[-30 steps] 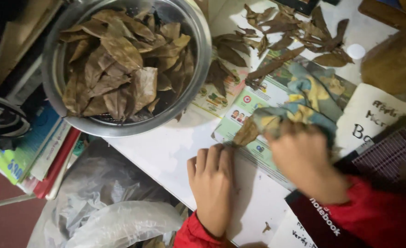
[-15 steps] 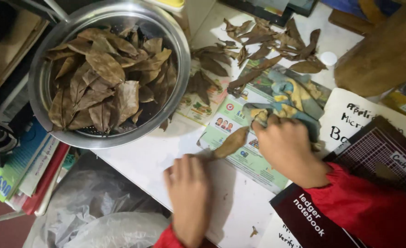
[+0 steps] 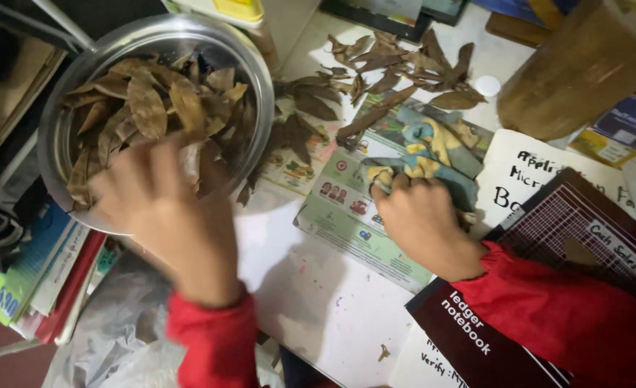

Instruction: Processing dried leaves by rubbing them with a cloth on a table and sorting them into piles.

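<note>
My left hand [image 3: 167, 215] hovers, blurred, over the near rim of a round steel bowl [image 3: 50, 147], fingers spread above the dry brown leaves [image 3: 152, 108] that fill it. I see nothing gripped in it. My right hand [image 3: 422, 223] rests on a colourful printed booklet [image 3: 339, 223], its fingers curled on a crumpled blue-and-yellow cloth [image 3: 433, 147]. More loose dry leaves [image 3: 397, 68] lie scattered on the white table [image 3: 310, 302] beyond the cloth and beside the bowl. Both arms wear red sleeves.
A dark ledger notebook [image 3: 469, 330] lies under my right forearm, with handwritten white sheets [image 3: 526, 172] beside it. A brown cylindrical container [image 3: 584, 65] and a small white cap [image 3: 487, 85] stand at the back right. Stacked books [image 3: 30, 280] and a plastic bag [image 3: 109, 330] sit left, below the table edge.
My left hand, which held a dry leaf near the booklet, has swung left and up over the bowl. My right hand has stayed on the cloth.
</note>
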